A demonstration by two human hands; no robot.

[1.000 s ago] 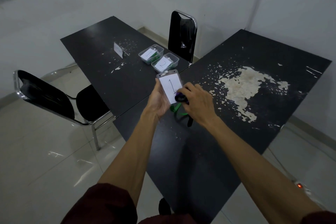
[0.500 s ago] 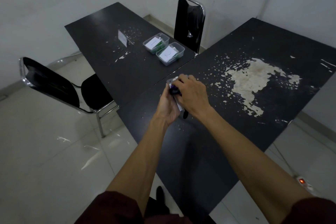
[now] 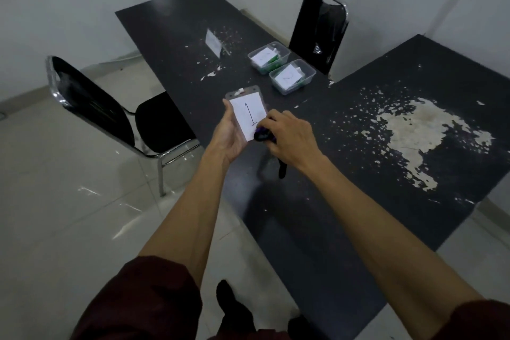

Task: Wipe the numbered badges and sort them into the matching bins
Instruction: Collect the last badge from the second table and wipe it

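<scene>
Left hand [image 3: 230,136] holds the badge [image 3: 247,116] from its left edge, grip curled round it, thumb on the front near the top corner. The badge is a clear holder with a white card marked "1". It faces up toward the camera, held in the air over the near edge of the black surface [image 3: 171,36]. Right hand [image 3: 289,141] has its grip closed on a dark cloth [image 3: 262,135], pressing it on the badge's lower right corner. A dark strap [image 3: 282,171] hangs below the right hand. Two clear bins sit side by side further back: far bin [image 3: 249,56] and near bin [image 3: 287,90], each with white cards and green bits inside, numbers unreadable. A small white card stand [image 3: 214,43] is left of the bins. Second surface [image 3: 414,130] on the right has peeling paint. Two black chairs [image 3: 91,99] [image 3: 320,27] flank the surfaces.
</scene>
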